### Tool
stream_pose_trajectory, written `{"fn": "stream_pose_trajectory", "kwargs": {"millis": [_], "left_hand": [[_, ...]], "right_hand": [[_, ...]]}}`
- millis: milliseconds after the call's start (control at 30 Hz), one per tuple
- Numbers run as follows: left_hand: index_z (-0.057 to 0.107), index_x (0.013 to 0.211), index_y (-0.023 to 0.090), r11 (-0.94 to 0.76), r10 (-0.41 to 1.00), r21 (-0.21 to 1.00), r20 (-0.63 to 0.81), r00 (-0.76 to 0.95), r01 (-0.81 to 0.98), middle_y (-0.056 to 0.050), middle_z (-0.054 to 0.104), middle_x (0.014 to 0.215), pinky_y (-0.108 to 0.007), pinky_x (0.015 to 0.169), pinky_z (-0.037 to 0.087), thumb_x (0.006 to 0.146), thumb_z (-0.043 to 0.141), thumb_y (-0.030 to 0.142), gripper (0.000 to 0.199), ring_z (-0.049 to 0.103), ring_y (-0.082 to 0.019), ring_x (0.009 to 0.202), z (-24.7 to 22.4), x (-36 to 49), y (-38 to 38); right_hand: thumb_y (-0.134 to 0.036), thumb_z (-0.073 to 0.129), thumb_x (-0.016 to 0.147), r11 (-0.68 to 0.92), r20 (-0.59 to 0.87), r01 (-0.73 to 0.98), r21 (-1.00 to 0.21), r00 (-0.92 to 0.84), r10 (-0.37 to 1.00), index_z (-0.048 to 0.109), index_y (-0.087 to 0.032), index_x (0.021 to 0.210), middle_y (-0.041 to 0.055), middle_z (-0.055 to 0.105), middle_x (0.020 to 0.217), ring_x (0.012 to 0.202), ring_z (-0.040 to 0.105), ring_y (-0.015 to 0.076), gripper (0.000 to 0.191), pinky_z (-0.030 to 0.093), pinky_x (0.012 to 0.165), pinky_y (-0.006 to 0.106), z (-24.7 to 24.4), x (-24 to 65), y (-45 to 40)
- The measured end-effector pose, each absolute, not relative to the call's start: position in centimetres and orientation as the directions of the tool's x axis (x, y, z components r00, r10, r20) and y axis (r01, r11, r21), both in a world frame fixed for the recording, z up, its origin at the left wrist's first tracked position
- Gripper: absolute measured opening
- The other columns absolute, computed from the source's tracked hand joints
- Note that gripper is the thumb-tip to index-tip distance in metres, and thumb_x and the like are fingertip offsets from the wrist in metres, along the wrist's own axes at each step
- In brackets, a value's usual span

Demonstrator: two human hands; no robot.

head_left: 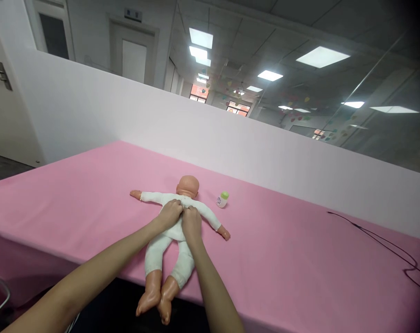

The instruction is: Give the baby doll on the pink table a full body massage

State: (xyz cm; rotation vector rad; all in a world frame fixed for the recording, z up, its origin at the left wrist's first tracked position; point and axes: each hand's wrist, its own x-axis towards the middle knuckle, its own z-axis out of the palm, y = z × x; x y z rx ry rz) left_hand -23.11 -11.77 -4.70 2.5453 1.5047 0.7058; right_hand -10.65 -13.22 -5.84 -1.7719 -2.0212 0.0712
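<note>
The doll (175,226) looks bald (white-bodied, too), both hands (182,215) curled on its back.

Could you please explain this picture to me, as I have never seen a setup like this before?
There is no robot here: these are a person's bare hands, seen by one camera worn on the head, looking forward and down. On the pink-covered table lies a baby doll in white, apparently face down, its feet past the near edge. The left hand and right hand touch its upper back, fingers bent; whether they pinch the fabric is unclear. Right of its head is a small green-capped bottle; farther right, a black cable.
</note>
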Motion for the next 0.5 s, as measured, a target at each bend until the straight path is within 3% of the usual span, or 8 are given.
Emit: {"fn": "stream_pose_trajectory", "kwargs": {"millis": [200, 333, 433, 500], "left_hand": [[0.07, 0.105, 0.022, -0.538, 0.843, 0.474, 0.28, 0.459, 0.697, -0.005, 0.071, 0.095, -0.034, 0.081, 0.048, 0.093, 0.057, 0.02, 0.018, 0.065, -0.023, 0.09, -4.9, -25.6, -12.2], [0.072, 0.083, 0.018, -0.476, 0.879, 0.444, 0.262, 0.397, 0.759, -0.01, 0.07, 0.09, -0.04, 0.087, 0.048, 0.091, 0.054, 0.014, 0.019, 0.065, -0.027, 0.089, -4.6, -24.1, -12.5], [0.07, 0.075, 0.018, -0.449, 0.889, 0.408, 0.296, 0.351, 0.795, -0.015, 0.069, 0.092, -0.045, 0.096, 0.045, 0.092, 0.053, 0.012, 0.025, 0.062, -0.032, 0.099, -4.5, -22.9, -13.0], [0.066, 0.068, 0.019, -0.456, 0.887, 0.451, 0.3, 0.351, 0.768, -0.013, 0.068, 0.086, -0.044, 0.095, 0.045, 0.09, 0.058, 0.013, 0.024, 0.062, -0.032, 0.097, -4.6, -22.9, -13.2]], "right_hand": [[-0.023, 0.056, 0.101, 0.225, 0.255, 0.895, -0.385, -0.131, 0.958, 0.07, -0.017, 0.114, 0.01, 0.077, 0.107, 0.097, 0.069, 0.0231, 0.021, 0.045, 0.08, 0.029, -5.4, -9.0, -15.2], [-0.007, 0.049, 0.098, 0.157, 0.217, 0.96, -0.232, -0.107, 0.97, 0.075, -0.013, 0.093, 0.0148, 0.076, 0.097, 0.092, 0.067, 0.025, 0.027, 0.045, 0.08, 0.032, -4.8, -10.7, -14.7], [0.001, 0.043, 0.094, 0.146, 0.264, 0.973, -0.18, -0.095, 0.96, 0.075, -0.012, 0.093, 0.0188, 0.074, 0.105, 0.105, 0.064, 0.0293, 0.035, 0.044, 0.089, 0.036, -4.8, -12.1, -14.6], [-0.001, 0.044, 0.094, 0.136, 0.265, 0.971, -0.196, -0.082, 0.961, 0.075, -0.014, 0.092, 0.019, 0.074, 0.104, 0.104, 0.064, 0.0299, 0.034, 0.045, 0.088, 0.037, -5.1, -12.1, -14.8]]}}
